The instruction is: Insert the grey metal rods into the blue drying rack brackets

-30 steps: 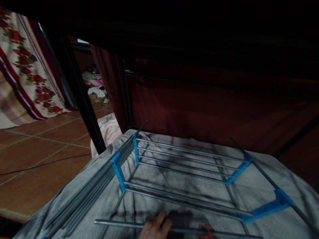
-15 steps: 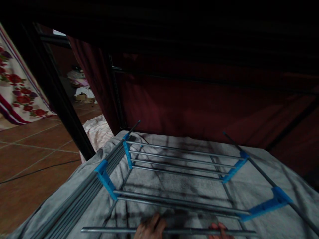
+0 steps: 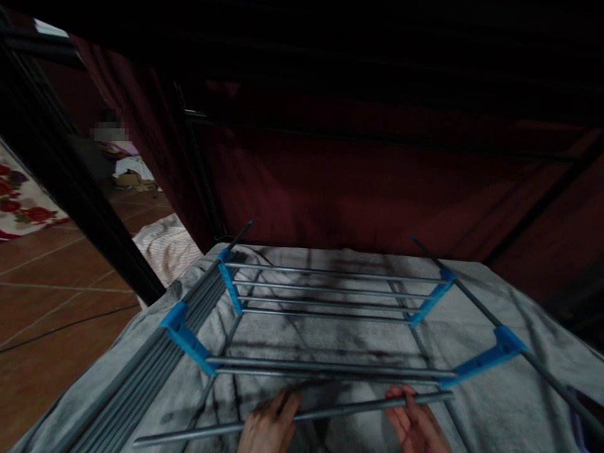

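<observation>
A loose grey metal tube [image 3: 346, 410] lies crosswise between my hands at the near side of a partly built rack. My left hand [image 3: 270, 423] is closed over it left of the middle. My right hand [image 3: 415, 420] pinches it near its right end, thumb and fingers around it. Just beyond, two grey rods [image 3: 330, 366] run between a left blue plastic bracket [image 3: 191, 349] and a right blue bracket [image 3: 486, 365]. Farther back, several thinner rods [image 3: 325, 290] span two more blue brackets. The left end of the held tube is free.
Several grey tubes [image 3: 141, 384] lie bundled along the left side. Everything rests on a grey blanket [image 3: 302, 340]. A black post [image 3: 94, 189] stands at the left, and a dark red curtain [image 3: 353, 189] hangs behind. Tiled floor [image 3: 61, 314] shows at the left.
The tube's right end has risen, so it now slants up to the right. My hands have come further into view, and the view has shifted somewhat to the right.
</observation>
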`<state>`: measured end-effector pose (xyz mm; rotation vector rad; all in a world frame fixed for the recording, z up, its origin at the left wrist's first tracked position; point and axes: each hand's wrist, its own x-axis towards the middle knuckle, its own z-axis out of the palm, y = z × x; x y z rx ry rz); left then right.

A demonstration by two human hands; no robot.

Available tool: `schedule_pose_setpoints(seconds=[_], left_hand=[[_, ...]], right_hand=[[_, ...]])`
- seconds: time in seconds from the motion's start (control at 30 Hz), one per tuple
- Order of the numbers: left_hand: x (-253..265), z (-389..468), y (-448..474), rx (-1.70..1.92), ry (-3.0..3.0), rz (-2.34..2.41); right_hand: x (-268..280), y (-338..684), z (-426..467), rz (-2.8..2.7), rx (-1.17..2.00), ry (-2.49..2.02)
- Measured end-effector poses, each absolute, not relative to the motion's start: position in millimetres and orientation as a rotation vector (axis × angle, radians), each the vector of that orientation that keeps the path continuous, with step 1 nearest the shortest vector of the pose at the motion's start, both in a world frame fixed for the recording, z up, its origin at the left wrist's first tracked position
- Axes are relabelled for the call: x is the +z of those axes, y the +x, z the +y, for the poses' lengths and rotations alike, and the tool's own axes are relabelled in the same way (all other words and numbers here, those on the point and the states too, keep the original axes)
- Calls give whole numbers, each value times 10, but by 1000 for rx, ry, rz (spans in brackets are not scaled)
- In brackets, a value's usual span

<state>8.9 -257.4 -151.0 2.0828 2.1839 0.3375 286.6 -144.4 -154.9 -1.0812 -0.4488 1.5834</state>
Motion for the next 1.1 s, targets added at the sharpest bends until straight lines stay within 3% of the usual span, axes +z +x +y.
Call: schedule_pose_setpoints(seconds=[0.33, 0.9, 1.1], left_hand=[[-1433, -2569, 169, 476, 2095, 2145], [-1155, -2579, 303, 319, 2030, 2128], [-1218, -2609, 216, 607, 2269, 2076]], right_hand=[[-1307, 2979, -1371, -424, 1584, -1116], [-1118, 2938, -1570, -389, 1551, -1038], [-965, 2925, -1552, -422, 1526, -957]])
